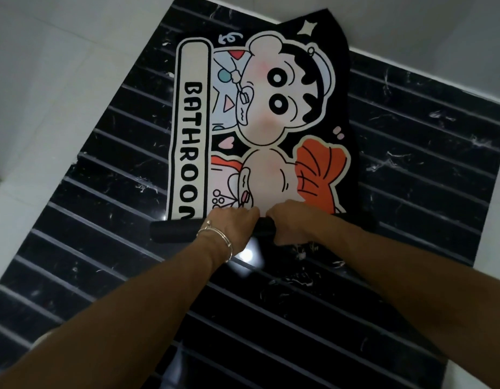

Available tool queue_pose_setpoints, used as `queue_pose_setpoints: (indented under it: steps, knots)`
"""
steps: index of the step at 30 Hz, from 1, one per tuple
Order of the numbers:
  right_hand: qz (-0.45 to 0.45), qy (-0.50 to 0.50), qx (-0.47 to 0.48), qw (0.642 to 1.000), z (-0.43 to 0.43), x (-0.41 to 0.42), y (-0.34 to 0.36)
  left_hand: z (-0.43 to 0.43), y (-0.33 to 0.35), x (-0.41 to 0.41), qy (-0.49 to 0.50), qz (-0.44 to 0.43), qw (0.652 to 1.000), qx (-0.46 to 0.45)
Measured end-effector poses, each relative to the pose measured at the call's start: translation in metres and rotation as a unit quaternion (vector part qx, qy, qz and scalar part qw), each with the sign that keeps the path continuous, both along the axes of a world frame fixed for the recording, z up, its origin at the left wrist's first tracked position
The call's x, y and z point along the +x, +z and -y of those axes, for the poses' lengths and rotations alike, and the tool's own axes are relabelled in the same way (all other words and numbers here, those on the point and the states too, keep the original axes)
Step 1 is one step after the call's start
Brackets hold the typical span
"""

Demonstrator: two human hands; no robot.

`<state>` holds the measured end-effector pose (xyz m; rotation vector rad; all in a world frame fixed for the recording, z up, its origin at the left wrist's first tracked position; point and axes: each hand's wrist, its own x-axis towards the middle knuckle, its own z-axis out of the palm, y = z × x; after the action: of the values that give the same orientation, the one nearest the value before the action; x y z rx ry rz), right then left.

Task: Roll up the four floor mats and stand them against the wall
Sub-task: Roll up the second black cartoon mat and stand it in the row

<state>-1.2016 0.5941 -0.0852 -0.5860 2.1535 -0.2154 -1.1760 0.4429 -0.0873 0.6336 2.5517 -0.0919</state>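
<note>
At far left, pale white tiling [32,108] borders a glossy black marble-effect floor [411,164] crossed by thin white stripes. On the dark floor lies a black fabric floor mat [338,108] printed with a big-eyed cartoon figure, an orange fan shape and a cream panel reading "BATHROOM". Most of it is flat, and its far corner overlaps the pale surface at the top. The mat's near edge is wound into a tight black roll [173,233] lying across the stripes. The person's left hand [232,223], thin silver bangles [215,237] at the wrist, grips this roll with fingers curled over its top. Just beside it, the right hand [288,220] grips the roll the same way. A bright reflection [251,254] glints on the floor below both hands.
</note>
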Motion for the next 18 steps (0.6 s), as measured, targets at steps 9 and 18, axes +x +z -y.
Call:
queue_pose_setpoints:
  steps: [9, 18]
  knots:
    - [-0.068, -0.032, -0.014, 0.997, -0.006, 0.008, 0.003, 0.0, 0.005, -0.006, -0.019, -0.017, 0.999, 0.024]
    - [-0.214, 0.007, 0.027, 0.976, -0.007, 0.026, -0.007, -0.002, 0.004, -0.014, -0.011, 0.03, 0.999, -0.002]
